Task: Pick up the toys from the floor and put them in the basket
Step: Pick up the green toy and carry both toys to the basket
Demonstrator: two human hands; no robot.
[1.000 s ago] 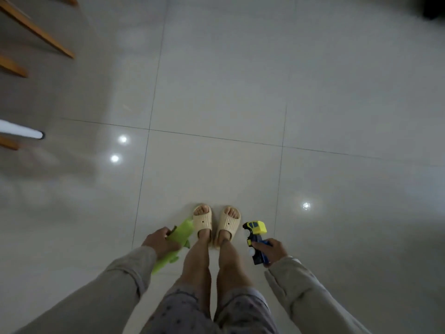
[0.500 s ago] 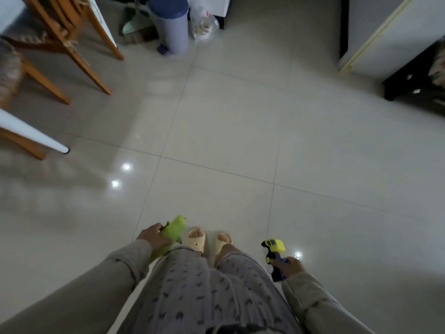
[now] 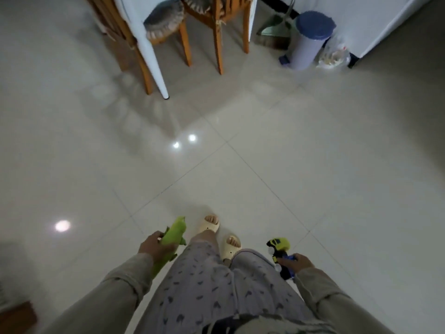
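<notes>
My left hand (image 3: 154, 247) grips a soft green toy (image 3: 173, 233) at my left thigh, its head pointing forward and its tail tucked under my sleeve. My right hand (image 3: 299, 262) holds a yellow and blue toy truck (image 3: 280, 251) by its blue rear end, yellow cab forward. Both arms hang low at my sides in grey sleeves. No basket shows in this view. The pale tiled floor (image 3: 265, 153) ahead carries no other toys.
Wooden chairs (image 3: 216, 32) and a white table leg (image 3: 151, 56) stand at the far left-centre. A grey pedal bin with a blue lid (image 3: 309, 39), a dustpan (image 3: 272, 32) and a plastic bag (image 3: 333, 56) sit far right by a white cabinet. My sandalled feet (image 3: 220, 235) are below.
The view has swung up and to the left, bringing chairs, table leg and bin closer to the centre. One foot has stepped forward. Both hands keep the same toys.
</notes>
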